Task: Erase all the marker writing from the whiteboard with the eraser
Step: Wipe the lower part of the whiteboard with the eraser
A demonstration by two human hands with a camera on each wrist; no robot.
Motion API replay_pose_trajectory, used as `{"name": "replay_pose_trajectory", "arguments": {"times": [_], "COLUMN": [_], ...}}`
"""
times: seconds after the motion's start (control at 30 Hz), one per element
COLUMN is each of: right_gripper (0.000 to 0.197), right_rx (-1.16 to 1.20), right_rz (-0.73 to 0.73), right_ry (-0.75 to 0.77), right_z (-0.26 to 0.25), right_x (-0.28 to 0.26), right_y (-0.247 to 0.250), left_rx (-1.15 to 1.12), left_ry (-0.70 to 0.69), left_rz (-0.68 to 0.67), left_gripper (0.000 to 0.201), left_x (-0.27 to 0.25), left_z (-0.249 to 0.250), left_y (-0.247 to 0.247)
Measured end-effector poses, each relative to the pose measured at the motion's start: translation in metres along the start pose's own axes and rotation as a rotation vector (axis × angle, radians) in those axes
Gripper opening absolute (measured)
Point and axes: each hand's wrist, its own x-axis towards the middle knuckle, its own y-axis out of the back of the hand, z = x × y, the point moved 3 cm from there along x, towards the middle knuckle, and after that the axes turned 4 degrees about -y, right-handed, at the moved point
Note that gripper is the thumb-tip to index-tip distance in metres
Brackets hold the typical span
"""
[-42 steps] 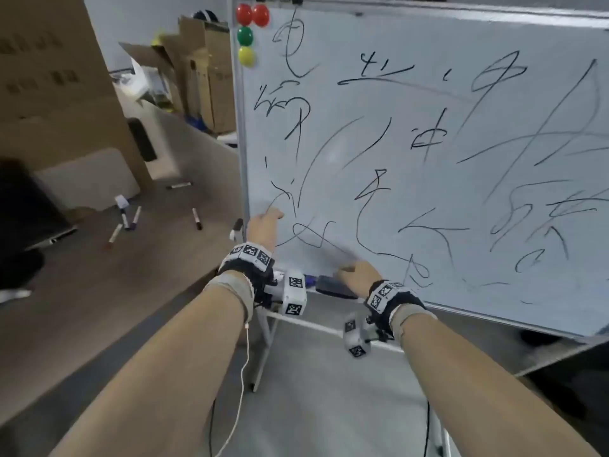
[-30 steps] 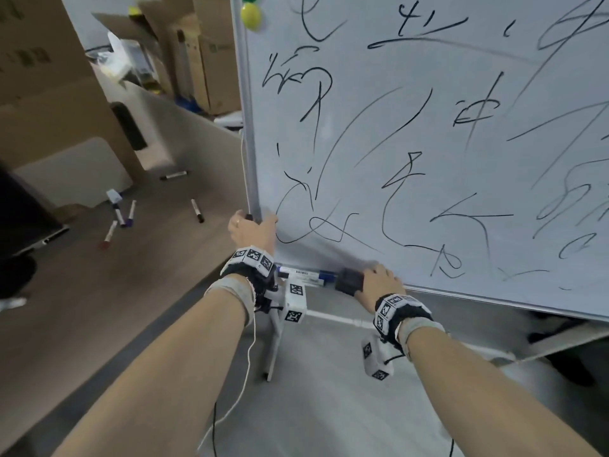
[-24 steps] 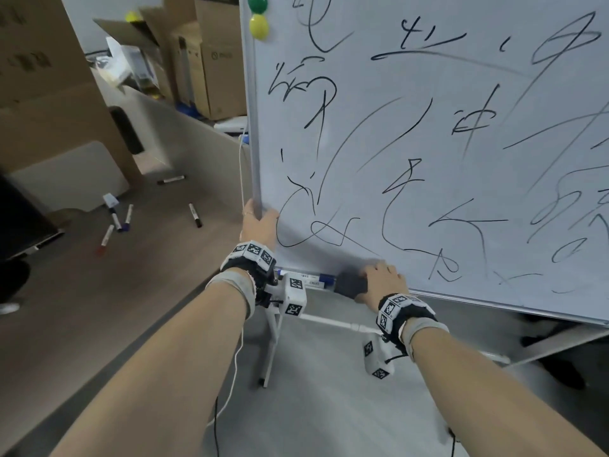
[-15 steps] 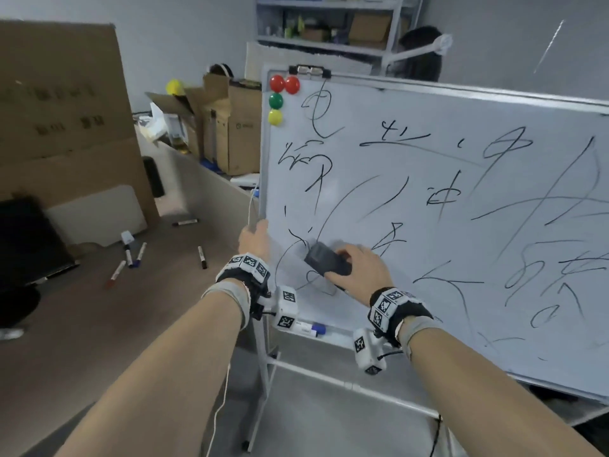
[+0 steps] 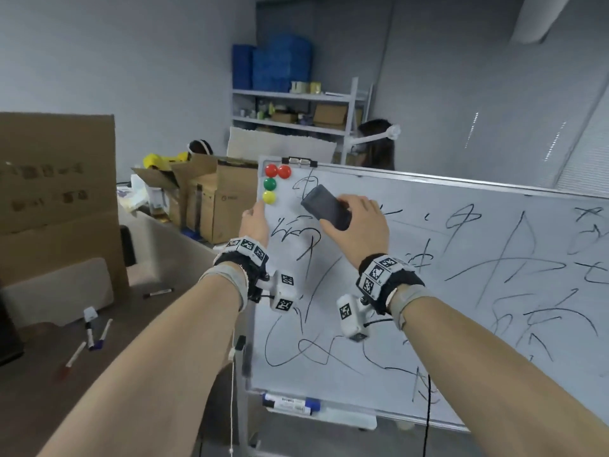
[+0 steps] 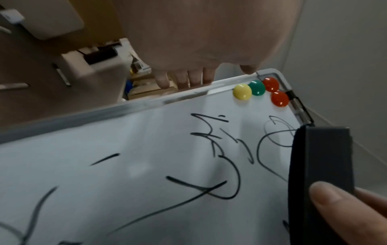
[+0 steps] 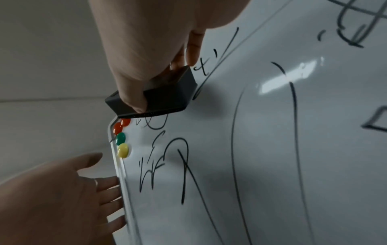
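Note:
The whiteboard [image 5: 468, 344] stands on a stand, covered in black marker scribbles. My right hand [image 5: 359, 222] grips the dark grey eraser [image 5: 324, 207] by its sides, with its felt face against the board's top left, over a scribble. The right wrist view shows the eraser [image 7: 163, 97] flat on the board just past the magnets. In the left wrist view the eraser [image 6: 326, 165] fills the right edge. My left hand [image 5: 253, 222] holds the board's left frame below the yellow magnet, with its fingers [image 7: 108, 194] behind the frame.
Red, green and yellow magnets [image 5: 269, 184] sit in the top left corner. A blue-capped marker [image 5: 290, 403] lies in the board's tray. Open cardboard boxes [image 5: 217, 199] and a table with loose markers [image 5: 89, 331] stand left. A person [image 5: 379, 143] is behind the board.
My right hand picked the eraser up from the tray and carried it to the board's top left. My left hand slid up the left frame. The head view tilted upward.

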Motion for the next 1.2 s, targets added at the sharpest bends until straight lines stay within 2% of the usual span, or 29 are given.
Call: {"name": "replay_pose_trajectory", "arguments": {"times": [0.17, 0.27, 0.43, 0.53, 0.63, 0.73, 0.87, 0.93, 1.07, 1.13, 1.2], "right_gripper": [0.052, 0.052, 0.05, 0.047, 0.046, 0.044, 0.044, 0.044, 0.048, 0.05, 0.05], "right_rx": [-0.131, -0.167, -0.192, -0.221, -0.266, -0.292, -0.254, -0.23, -0.3, -0.315, -0.333], "right_rz": [0.147, 0.219, 0.233, 0.215, 0.215, 0.239, 0.275, 0.259, 0.128, 0.121, 0.16], "right_ry": [-0.067, -0.093, -0.14, -0.131, -0.144, -0.238, -0.34, -0.304, -0.106, -0.08, -0.115], "right_z": [-0.014, -0.022, -0.039, -0.053, -0.058, -0.047, -0.034, -0.039, -0.063, -0.065, -0.06], "right_x": [0.032, 0.039, 0.036, 0.031, 0.029, 0.024, 0.017, 0.018, 0.019, 0.019, 0.021], "right_y": [0.004, 0.001, -0.016, -0.03, -0.032, -0.023, -0.015, -0.02, -0.045, -0.048, -0.043], "left_rx": [-0.092, -0.103, -0.115, -0.109, -0.087, -0.06, -0.052, -0.051, -0.014, -0.009, 0.002], "left_ry": [0.003, 0.011, -0.065, -0.055, -0.108, -0.157, -0.171, -0.175, -0.231, -0.248, -0.26], "left_rz": [-0.091, -0.111, -0.168, -0.172, -0.177, -0.198, -0.219, -0.229, -0.254, -0.261, -0.279], "left_gripper": [0.068, 0.063, 0.053, 0.062, 0.065, 0.055, 0.056, 0.056, 0.054, 0.051, 0.05], "left_x": [0.026, 0.04, 0.049, 0.052, 0.054, 0.054, 0.055, 0.057, 0.058, 0.059, 0.061], "left_z": [0.018, 0.014, 0.002, -0.004, -0.008, -0.009, -0.009, -0.01, -0.009, -0.009, -0.01], "left_y": [0.003, 0.01, 0.015, 0.018, 0.018, 0.017, 0.019, 0.019, 0.022, 0.024, 0.023]}}
